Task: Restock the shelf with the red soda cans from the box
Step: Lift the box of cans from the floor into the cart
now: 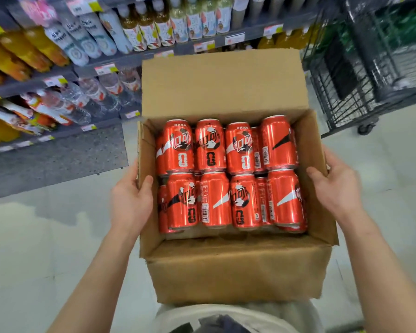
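Closest to me, just above my pale clothing, is the near wall of the cardboard box. I hold it from both sides. My left hand grips the left wall, thumb hooked over the rim and into the box, fingers out of sight on the outside. My right hand clasps the right side flap the same way, thumb lying over its edge. Both hands are closed on cardboard and neither touches a can.

The box is open at the top, and the red soda cans are all inside it. They lie on their sides, packed tight in a near row and a far row of four across. Slivers of more cans show in the gaps and underneath. The far flap stands up behind them and hides part of what lies beyond.

Below and around the box is a pale glossy floor. To my left runs the store shelf, with price tags along its edges. Its tiers hold clear bottles, orange drink bottles, white-labelled bottles and tea-coloured bottles. These are blurred. To the far right stands a black wire cart on castors, well apart from the box.
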Demonstrator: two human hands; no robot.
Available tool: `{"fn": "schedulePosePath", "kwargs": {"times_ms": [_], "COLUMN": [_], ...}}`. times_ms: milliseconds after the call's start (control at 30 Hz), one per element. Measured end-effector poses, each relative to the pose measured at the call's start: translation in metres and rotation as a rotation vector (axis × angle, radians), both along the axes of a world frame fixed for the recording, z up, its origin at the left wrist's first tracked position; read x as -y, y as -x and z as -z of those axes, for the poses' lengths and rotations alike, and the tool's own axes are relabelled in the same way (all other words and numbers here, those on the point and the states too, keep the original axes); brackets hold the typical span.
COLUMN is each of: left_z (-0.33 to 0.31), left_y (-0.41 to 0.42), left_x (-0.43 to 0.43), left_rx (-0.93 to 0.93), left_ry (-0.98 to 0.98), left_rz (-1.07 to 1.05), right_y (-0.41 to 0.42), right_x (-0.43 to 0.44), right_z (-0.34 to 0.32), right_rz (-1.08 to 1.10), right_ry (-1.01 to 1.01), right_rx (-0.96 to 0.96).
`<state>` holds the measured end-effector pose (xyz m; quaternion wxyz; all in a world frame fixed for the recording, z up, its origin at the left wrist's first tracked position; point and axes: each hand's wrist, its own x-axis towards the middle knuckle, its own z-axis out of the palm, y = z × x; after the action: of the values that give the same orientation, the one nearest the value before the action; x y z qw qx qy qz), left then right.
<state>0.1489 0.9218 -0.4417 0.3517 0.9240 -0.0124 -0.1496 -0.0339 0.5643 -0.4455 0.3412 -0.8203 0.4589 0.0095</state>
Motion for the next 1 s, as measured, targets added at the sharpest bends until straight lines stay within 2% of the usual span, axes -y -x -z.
{"fn": "schedulePosePath", "kwargs": {"times_ms": [367,567,833,1000], "left_z": [-0.039,-0.043,-0.043,-0.051], "left_y": [0.168,0.242,0.3,0.313], "left_x": [0.099,0.161,0.239,0.29], "left_rx": [-0.003,-0.005,-0.016,0.02], "left_ry": [-0.014,0.047,0.118,0.085], "left_rz": [0.006,0.077,0.169,0.241], "right_y": [0.175,0.27,0.368,0.4], "right_x": [0.076,0.13,0.192,0.228], "right_z": [-0.033,-0.045,-0.059,-0.065], "right_rz": [0.04,0.093,0.197,0.265], "right_ry": [0.006,0.03,0.052,0.045], "right_rx": [-0.003,-0.018,-0.032,-0.003]}}
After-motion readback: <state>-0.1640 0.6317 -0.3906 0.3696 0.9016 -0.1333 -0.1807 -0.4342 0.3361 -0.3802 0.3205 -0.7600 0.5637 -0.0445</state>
